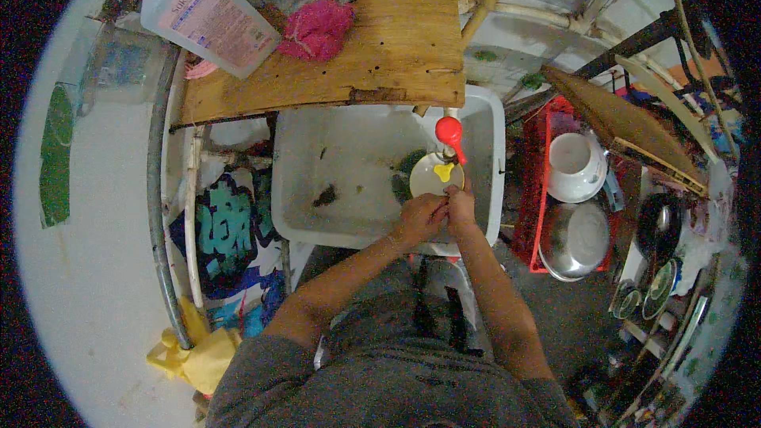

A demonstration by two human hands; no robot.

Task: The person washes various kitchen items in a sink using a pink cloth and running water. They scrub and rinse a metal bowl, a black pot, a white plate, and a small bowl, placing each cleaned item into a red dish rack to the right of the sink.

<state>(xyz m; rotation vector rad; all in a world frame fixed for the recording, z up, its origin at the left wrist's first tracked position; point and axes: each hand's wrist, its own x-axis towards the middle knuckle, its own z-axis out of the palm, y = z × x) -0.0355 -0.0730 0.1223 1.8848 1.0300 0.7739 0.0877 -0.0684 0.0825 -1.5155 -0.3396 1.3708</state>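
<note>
A pale round dish is tilted over the right part of a white sink basin. My right hand grips its near right rim, the fingers reaching up along the edge. Close beside it, my left hand is bent in at the near rim, its fingertips against the right hand; what they hold is hidden. A small yellow three-lobed piece shows over the dish, though I cannot tell whether it is part of the tap. Just beyond stands a tap with a red lever handle.
Across the basin's far side lies a wooden board bearing a bright pink mesh scrubber and a large labelled plastic bottle. At right, a red crate holds a white bowl and a metal basin. Dark debris lies in the sink.
</note>
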